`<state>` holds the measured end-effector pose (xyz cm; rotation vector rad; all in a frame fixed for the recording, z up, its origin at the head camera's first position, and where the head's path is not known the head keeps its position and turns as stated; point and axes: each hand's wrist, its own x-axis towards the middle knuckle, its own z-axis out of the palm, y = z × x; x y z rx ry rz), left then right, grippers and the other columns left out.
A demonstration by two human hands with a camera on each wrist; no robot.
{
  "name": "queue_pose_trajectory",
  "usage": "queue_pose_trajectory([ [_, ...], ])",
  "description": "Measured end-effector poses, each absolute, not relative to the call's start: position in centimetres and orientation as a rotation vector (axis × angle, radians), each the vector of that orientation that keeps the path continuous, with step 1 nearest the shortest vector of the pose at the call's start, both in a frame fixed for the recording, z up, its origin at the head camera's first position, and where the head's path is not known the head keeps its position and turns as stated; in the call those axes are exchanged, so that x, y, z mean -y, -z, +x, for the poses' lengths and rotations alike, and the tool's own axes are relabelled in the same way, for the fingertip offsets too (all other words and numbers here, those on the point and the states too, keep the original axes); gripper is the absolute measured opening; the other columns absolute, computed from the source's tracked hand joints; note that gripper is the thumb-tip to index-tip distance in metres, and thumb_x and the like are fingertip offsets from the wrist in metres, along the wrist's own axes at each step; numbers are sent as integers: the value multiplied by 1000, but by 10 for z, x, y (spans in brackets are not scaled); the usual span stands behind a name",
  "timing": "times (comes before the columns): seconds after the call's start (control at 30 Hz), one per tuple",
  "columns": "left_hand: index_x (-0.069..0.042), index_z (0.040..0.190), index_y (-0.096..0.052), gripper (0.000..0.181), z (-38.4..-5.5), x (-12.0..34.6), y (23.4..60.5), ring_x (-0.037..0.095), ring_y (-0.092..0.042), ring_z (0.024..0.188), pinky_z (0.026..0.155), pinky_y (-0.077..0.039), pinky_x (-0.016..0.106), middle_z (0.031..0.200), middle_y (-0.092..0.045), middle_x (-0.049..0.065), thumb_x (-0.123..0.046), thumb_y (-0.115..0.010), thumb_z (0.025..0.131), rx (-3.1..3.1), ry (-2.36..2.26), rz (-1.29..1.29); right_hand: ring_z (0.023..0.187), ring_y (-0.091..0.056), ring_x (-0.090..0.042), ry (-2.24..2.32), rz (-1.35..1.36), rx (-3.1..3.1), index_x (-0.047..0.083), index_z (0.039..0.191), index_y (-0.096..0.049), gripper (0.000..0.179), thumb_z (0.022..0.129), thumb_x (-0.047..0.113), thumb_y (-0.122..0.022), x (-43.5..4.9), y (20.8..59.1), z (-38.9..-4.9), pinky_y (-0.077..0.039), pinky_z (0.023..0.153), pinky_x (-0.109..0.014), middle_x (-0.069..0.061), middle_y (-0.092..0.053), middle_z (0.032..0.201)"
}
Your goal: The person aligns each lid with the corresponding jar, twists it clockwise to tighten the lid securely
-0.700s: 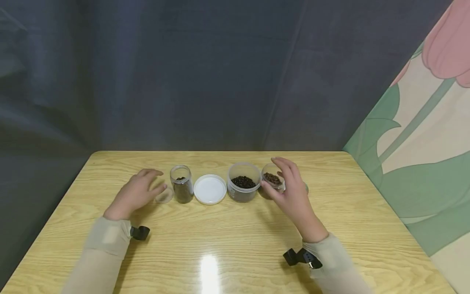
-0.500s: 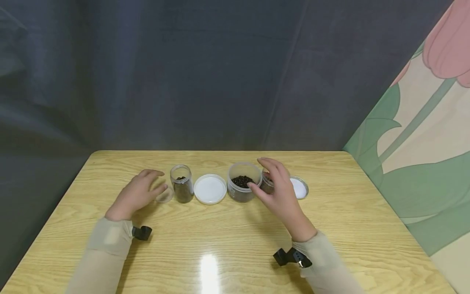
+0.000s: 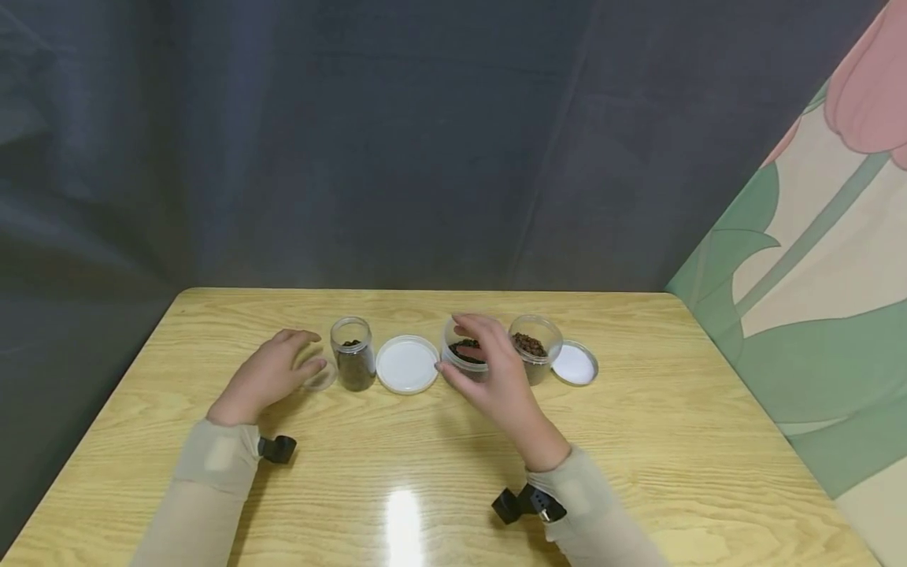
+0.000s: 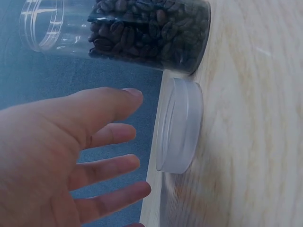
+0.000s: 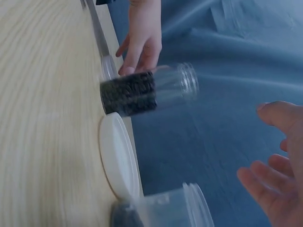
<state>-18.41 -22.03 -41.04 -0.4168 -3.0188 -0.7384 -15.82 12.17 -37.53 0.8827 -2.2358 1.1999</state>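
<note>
My left hand [image 3: 265, 379] hovers beside a small clear lid [image 4: 182, 127] on the table, fingers spread and holding nothing. Right of that lid stands a tall, lidless clear jar [image 3: 356, 368], partly filled with dark coffee beans [image 4: 142, 30]. A white lid [image 3: 407, 365] lies beside the jar. My right hand [image 3: 499, 386] hangs over an uncapped clear tub [image 5: 175, 205] of dark beans, hiding much of it in the head view. Its thumb and fingers are apart with nothing between them.
Another uncapped clear tub [image 3: 536, 370] with browner contents stands right of the right hand. A white-faced lid with a darker rim [image 3: 575, 365] lies beside it. The wooden table [image 3: 340, 488] ends at a dark curtain [image 3: 425, 157], with a tulip-patterned cloth [image 3: 815, 299] at the right.
My right hand has moved left from the rightmost tub to over the middle tub, uncovering the rightmost tub and its lid. My left hand has barely moved.
</note>
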Motion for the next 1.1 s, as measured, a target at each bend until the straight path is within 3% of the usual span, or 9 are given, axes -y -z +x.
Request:
queue_pose_trajectory([
  [0.83, 8, 136, -56, 58, -184, 209, 409, 53, -50, 125, 106, -41, 67, 140, -50, 33, -25, -75, 92, 3029, 813, -525, 127, -57, -31, -1512, 862, 2532, -2, 145, -47, 63, 92, 12, -77, -66, 403, -165, -56, 96, -26, -19, -52, 143],
  [1.1, 8, 134, -58, 58, -185, 206, 411, 54, -51, 123, 103, -42, 68, 136, -54, 33, -24, -78, 91, 3046, 757, -530, 130, -55, -30, -1595, 796, 2599, -1, 147, -46, 67, 91, 16, -78, -49, 407, -169, -55, 97, -29, -18, -50, 146],
])
